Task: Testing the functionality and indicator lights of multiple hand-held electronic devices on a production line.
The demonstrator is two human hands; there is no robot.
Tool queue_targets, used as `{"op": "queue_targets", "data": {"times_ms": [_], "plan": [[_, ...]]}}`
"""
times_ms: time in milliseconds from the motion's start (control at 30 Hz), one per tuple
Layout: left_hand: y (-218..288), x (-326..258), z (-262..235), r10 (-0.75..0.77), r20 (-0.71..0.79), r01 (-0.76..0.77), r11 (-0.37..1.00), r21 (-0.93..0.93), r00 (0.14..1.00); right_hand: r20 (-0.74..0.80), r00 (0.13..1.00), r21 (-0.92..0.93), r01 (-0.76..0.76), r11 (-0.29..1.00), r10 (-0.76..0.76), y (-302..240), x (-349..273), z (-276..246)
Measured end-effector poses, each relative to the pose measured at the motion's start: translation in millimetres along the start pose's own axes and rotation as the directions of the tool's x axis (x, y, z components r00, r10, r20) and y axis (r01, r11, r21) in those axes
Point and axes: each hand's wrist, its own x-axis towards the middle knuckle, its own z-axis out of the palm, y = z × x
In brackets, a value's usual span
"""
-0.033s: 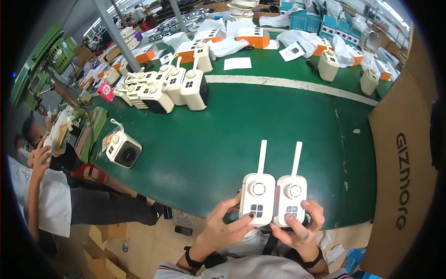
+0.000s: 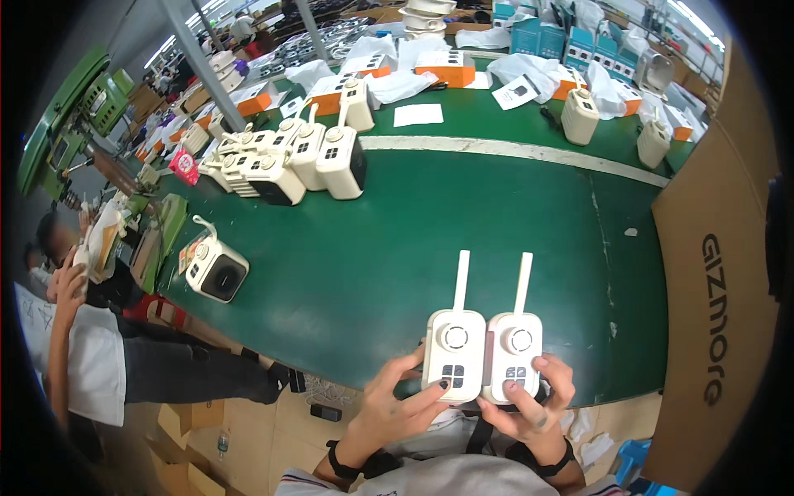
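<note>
Two cream portable speakers stand side by side at the table's near edge. Each shows a round knob, a small block of dark buttons and a strap pointing away from me. My left hand grips the left speaker by its side, with a finger or thumb on the lower buttons. Around the right speaker my right hand is closed, one digit on its buttons and another at its right side. A narrow reddish-brown strip shows between the two. Their undersides and some of my fingers are hidden.
A single cream speaker with a black grille stands left. Farther back is a cluster of similar speakers. Boxes and white bags line the far table. A tall cardboard box borders the right; a person works beside a green machine.
The whole picture has shifted a little to the left. Both hands keep the same hold on the two speakers.
</note>
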Motion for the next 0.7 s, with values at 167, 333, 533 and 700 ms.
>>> {"op": "queue_targets", "data": {"times_ms": [167,333,533,700], "plan": [[-4.3,2.2,-0.7,0.04,0.036,-0.042,0.999,0.03,0.999,-0.002,1.0,-0.007,-0.018,1.0,0.018,1.0,2.4,1.8],[-0.5,6.8,0.0,0.045,0.025,-0.046,0.998,0.031,0.999,-0.006,1.0,-0.023,-0.014,1.0,0.014,-0.3,4.2,-1.0],[-3.1,-3.8,0.9,-0.008,-0.035,0.008,1.0,0.008,0.999,-0.014,0.999,0.006,-0.031,1.0,0.031,-3.1,3.1,1.2],[-1.8,-3.6,1.1,-0.015,-0.04,0.015,1.0,-0.001,0.999,-0.037,0.999,0.009,-0.02,1.0,0.02,-1.6,2.7,3.1]]}}
